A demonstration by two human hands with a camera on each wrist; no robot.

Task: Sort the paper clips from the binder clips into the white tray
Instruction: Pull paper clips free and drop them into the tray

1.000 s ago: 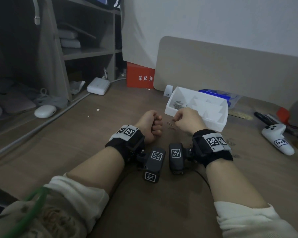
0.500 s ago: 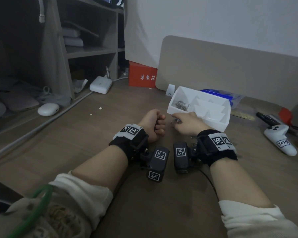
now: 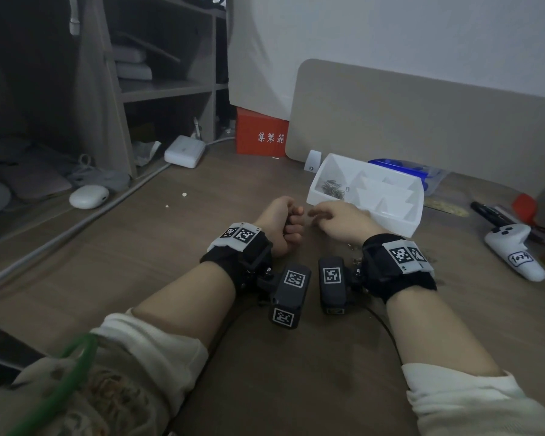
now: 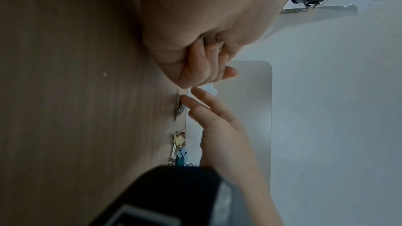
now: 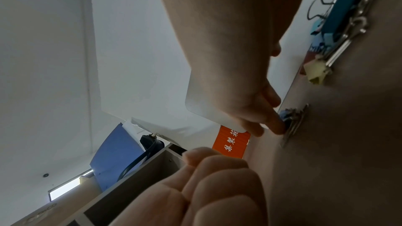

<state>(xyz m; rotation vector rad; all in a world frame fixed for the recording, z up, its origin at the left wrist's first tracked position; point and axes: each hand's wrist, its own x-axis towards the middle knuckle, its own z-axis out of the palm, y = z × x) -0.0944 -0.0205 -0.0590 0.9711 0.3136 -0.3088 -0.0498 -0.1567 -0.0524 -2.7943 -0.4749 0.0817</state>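
Brown wood-grain bench [image 3: 177, 247] runs under a white wall, with a beige panel [image 3: 422, 127] leaning at the back, a red box [image 3: 260, 133] and grey shelves [image 3: 167, 89] behind. The white tray [image 3: 400, 212] sits just past the hands, paper clips [image 3: 331, 187] in its left compartment. More paper clips lie on the bench under the right hand [image 3: 340, 220], whose straight fingers [image 5: 276, 125] press on them; coloured binder clips [image 5: 339, 23] lie nearer its wrist. The left hand [image 3: 280, 225] is fisted round metal clips [image 4: 214, 43]. Compared with half a second ago, the right hand has reached further left, closer to the left fist.
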